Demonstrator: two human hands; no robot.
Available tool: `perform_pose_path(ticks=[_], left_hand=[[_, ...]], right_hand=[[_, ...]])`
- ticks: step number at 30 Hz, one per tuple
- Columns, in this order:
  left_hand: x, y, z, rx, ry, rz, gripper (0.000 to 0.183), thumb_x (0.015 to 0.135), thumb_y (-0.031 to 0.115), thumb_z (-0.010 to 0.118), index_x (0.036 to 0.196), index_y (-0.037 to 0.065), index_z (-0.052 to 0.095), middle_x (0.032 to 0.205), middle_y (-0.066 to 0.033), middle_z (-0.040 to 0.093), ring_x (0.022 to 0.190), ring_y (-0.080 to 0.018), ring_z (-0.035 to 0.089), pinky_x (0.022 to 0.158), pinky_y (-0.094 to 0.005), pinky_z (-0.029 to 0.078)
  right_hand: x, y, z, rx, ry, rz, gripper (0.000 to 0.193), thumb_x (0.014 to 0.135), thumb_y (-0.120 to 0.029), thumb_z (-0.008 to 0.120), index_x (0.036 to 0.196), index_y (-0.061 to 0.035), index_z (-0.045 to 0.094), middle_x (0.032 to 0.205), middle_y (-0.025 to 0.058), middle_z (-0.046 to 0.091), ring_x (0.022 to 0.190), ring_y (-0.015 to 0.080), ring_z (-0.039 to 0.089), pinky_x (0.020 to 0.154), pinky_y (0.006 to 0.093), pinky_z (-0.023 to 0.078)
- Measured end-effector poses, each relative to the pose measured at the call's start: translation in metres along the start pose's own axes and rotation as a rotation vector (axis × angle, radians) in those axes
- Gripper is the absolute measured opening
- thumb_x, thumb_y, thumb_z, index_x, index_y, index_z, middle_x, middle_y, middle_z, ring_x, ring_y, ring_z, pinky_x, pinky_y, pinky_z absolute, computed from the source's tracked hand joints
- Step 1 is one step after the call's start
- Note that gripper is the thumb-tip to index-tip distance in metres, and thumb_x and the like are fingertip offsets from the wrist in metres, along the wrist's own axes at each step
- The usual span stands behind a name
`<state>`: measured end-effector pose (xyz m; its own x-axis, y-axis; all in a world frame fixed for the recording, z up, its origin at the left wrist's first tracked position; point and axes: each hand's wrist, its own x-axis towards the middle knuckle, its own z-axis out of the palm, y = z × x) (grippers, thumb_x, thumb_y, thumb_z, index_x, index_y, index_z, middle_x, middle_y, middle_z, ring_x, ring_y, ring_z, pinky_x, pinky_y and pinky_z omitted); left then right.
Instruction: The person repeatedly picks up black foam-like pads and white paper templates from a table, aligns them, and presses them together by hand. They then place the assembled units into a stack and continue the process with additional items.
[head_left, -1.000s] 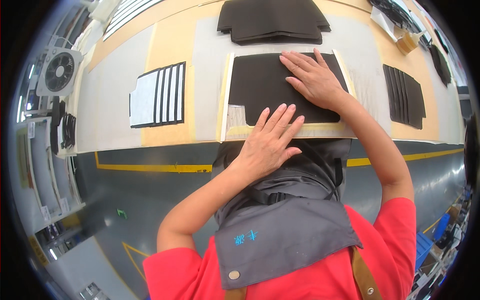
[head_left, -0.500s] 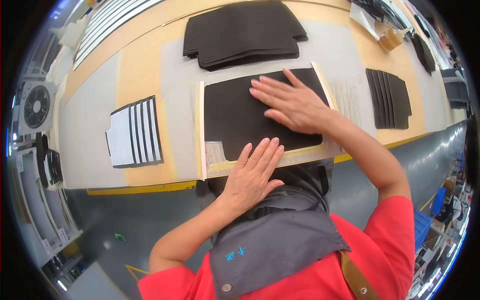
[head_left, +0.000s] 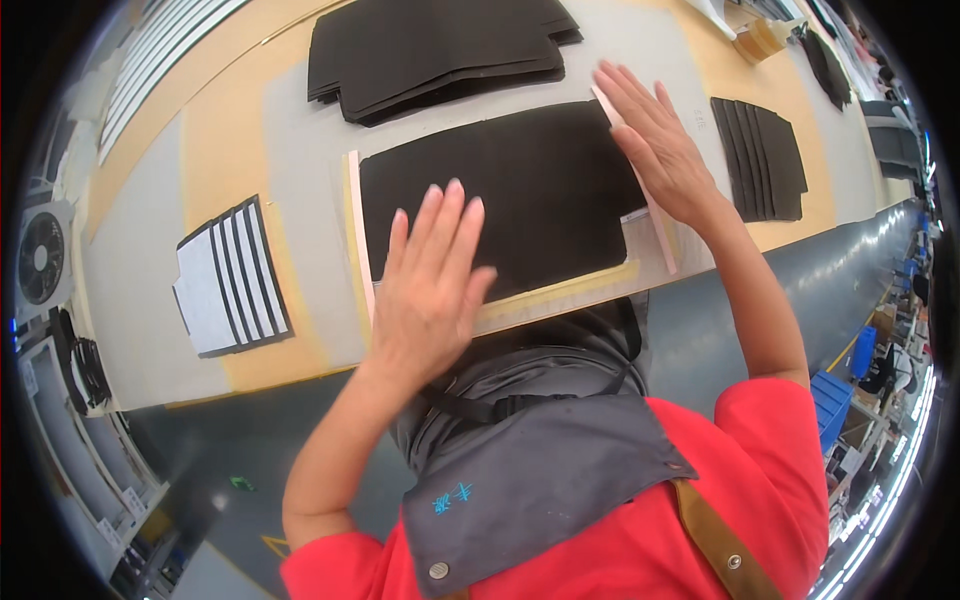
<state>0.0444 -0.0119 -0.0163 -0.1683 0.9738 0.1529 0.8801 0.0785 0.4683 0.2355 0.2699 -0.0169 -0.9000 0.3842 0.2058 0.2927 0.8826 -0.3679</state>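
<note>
A flat black sheet [head_left: 520, 190] with notched lower corners lies on the table in front of me, between a pale strip [head_left: 354, 200] on its left and another pale strip [head_left: 660, 238] on its right. My left hand [head_left: 428, 295] is over the sheet's lower left part, fingers stretched and pointing away from me. At the upper right edge, my right hand [head_left: 660, 150] lies flat over the right strip with its fingers extended. Neither hand grips anything. The left hand hides the sheet's lower left corner.
Behind the sheet sits a stack of black sheets [head_left: 440, 50]. A white piece with black stripes [head_left: 230, 280] lies on the left, and overlapping black pieces [head_left: 760, 160] on the right. A bottle of amber liquid [head_left: 762, 40] is at the far right. Yellow tape [head_left: 560, 288] runs near the front edge.
My right hand has moved right, from the middle of the sheet to its right edge. My left hand has shifted left and forward onto the sheet. The whole view has shifted a little.
</note>
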Motion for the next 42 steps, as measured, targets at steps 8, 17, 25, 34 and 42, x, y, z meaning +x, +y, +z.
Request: perform_pose_path(ticks=[8, 17, 25, 34, 42], left_hand=[[0.051, -0.009, 0.027, 0.092, 0.042, 0.073, 0.062, 0.103, 0.017, 0.064, 0.160, 0.001, 0.045, 0.167, -0.0182, 0.043, 0.157, -0.0353, 0.038, 0.129, -0.0512, 0.028], [0.076, -0.025, 0.040, 0.194, -0.050, 0.070, 0.069, 0.106, 0.031, 0.059, 0.165, 0.004, 0.037, 0.171, -0.0166, 0.038, 0.160, -0.0321, 0.033, 0.130, -0.0525, 0.025], [0.076, -0.025, 0.039, 0.295, -0.087, 0.034, 0.070, 0.110, 0.041, 0.050, 0.169, 0.009, 0.032, 0.177, -0.0130, 0.028, 0.164, -0.0299, 0.024, 0.132, -0.0537, 0.018], [0.075, -0.018, 0.034, 0.309, -0.049, 0.050, 0.076, 0.108, 0.048, 0.054, 0.170, 0.012, 0.029, 0.178, -0.0142, 0.022, 0.165, -0.0333, 0.020, 0.131, -0.0601, 0.013], [0.031, 0.025, 0.052, 0.156, -0.116, 0.158, 0.094, 0.097, 0.072, 0.054, 0.168, 0.013, 0.035, 0.176, -0.0146, 0.028, 0.163, -0.0318, 0.025, 0.131, -0.0600, 0.014]], right_hand=[[-0.056, -0.039, 0.001, -0.017, -0.124, -0.126, 0.066, 0.100, -0.031, 0.068, 0.159, -0.0097, 0.050, 0.165, 0.0100, 0.049, 0.155, 0.0291, 0.044, 0.131, 0.0597, 0.014], [-0.083, -0.104, 0.038, 0.196, -0.185, -0.406, 0.067, 0.099, -0.053, 0.067, 0.151, -0.0114, 0.058, 0.162, 0.0040, 0.052, 0.155, 0.0234, 0.042, 0.131, 0.0639, 0.014], [-0.055, -0.014, -0.022, 0.019, 0.053, 0.107, 0.059, 0.110, -0.036, 0.054, 0.162, -0.0084, 0.046, 0.167, 0.0124, 0.046, 0.158, 0.0335, 0.037, 0.130, 0.0556, 0.020], [0.009, 0.001, -0.009, 0.081, 0.163, -0.001, 0.054, 0.110, -0.040, 0.058, 0.156, -0.0113, 0.055, 0.162, 0.0141, 0.052, 0.153, 0.0333, 0.044, 0.126, 0.0505, 0.033], [0.020, 0.006, 0.002, 0.108, 0.045, -0.036, 0.032, 0.101, -0.024, 0.072, 0.127, -0.0062, 0.071, 0.129, 0.0119, 0.071, 0.126, 0.0336, 0.061, 0.108, 0.0429, 0.049]])
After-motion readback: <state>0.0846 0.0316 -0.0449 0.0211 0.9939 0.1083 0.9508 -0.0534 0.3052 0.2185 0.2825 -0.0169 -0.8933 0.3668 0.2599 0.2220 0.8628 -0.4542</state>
